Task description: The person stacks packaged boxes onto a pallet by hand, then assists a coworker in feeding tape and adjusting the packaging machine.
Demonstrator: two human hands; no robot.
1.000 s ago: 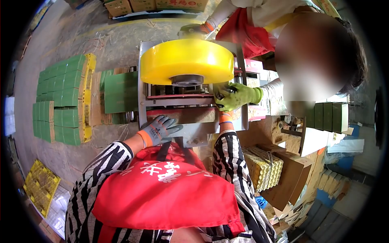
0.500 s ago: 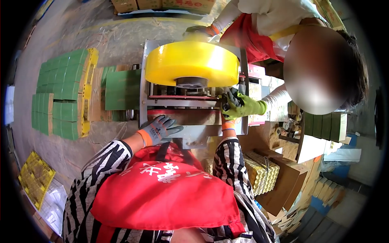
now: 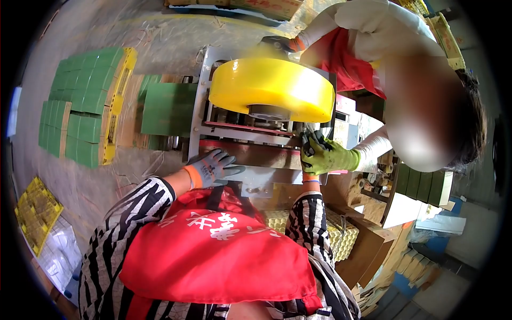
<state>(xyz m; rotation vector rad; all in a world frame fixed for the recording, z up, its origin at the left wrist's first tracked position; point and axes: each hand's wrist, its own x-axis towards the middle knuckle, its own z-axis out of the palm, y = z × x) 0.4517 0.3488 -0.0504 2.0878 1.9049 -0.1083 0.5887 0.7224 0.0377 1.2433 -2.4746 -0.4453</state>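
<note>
My left hand (image 3: 212,168), in a grey glove with an orange cuff, lies with fingers spread on the front left edge of a metal machine frame (image 3: 198,114). My right hand (image 3: 311,180) is at the frame's front right. Only its wrist end shows; a co-worker's green-gloved hand (image 3: 335,158) covers its fingers, so I cannot see what they hold. The co-worker's dark fingertips are close to the rollers and bars. Above these stands a large roll of yellow tape (image 3: 272,85). A flat green carton (image 3: 168,108) reaches out from the frame's left side.
Green cartons (image 3: 85,80) are stacked on a yellow pallet (image 3: 118,106) to the left. The co-worker leans in from the right, another dark-gloved hand (image 3: 278,44) behind the roll. Egg trays (image 3: 344,237) and brown cardboard (image 3: 368,253) lie at my right.
My view has shifted, so the machine and roll appear farther right. My left hand remains on the frame edge. The green-gloved hand is still over my right hand.
</note>
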